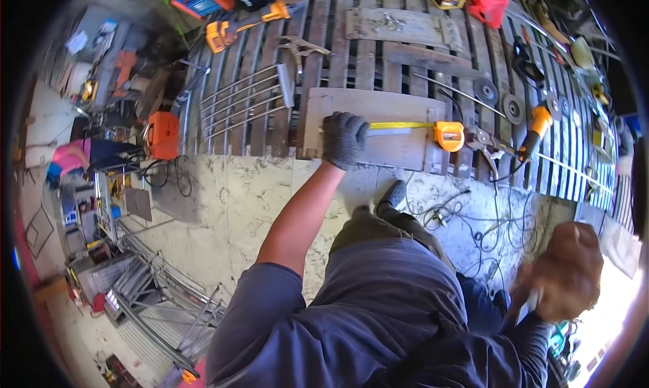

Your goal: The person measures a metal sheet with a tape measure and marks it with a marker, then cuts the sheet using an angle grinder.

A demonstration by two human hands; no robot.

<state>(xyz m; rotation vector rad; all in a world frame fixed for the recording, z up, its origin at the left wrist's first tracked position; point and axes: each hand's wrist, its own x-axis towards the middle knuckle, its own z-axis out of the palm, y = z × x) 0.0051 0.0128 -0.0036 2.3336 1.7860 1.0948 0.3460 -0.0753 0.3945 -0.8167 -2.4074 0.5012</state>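
My left hand (pixel 345 141), in a dark grey knitted glove, is closed at the left part of a flat grey metal sheet (pixel 399 107). From its fingers a yellow blade (pixel 400 125) runs right, across the sheet, to the orange case of a tape measure (pixel 449 136) lying near the sheet's right end. At the lower right, close up and smeared by motion, is a brownish shape that looks like my right hand (pixel 564 273). Its fingers cannot be made out, nor whether it holds anything.
The sheet lies on a slatted bench (pixel 314 56). An orange angle grinder (pixel 537 127), grinding discs (pixel 514 108), locking pliers (pixel 483 141) and a barred metal frame (pixel 243 100) lie around it. Cables (pixel 483 225) tangle on the floor. Another person (pixel 74 158) is at far left.
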